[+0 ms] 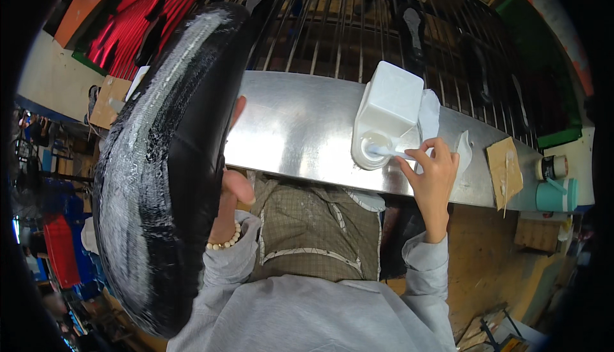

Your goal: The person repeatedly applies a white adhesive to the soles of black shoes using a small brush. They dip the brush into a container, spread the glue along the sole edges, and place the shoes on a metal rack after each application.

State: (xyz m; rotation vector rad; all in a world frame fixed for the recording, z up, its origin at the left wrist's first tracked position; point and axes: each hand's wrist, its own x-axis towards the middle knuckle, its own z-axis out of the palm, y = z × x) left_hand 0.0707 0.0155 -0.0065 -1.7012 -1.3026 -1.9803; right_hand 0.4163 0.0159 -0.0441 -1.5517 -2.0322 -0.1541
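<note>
A large black shoe upper (198,128) rises close on the left, its underside coated with streaky white, wet-looking stuff. My left hand (234,189) grips it from its right side; the thumb shows and most of the fingers are hidden behind it. Over the metal table, my right hand (433,163) pinches the thin pale handle of a brush (401,153). The brush's tip dips into the round mouth of a white plastic glue pot (391,99), which holds white liquid.
Behind the steel table (294,115) runs a barred conveyor (320,32) carrying several dark soles, one a black sole (411,29). Red light glows at the far left. A stained cardboard piece (504,170) lies at the right, near a teal mug (555,193).
</note>
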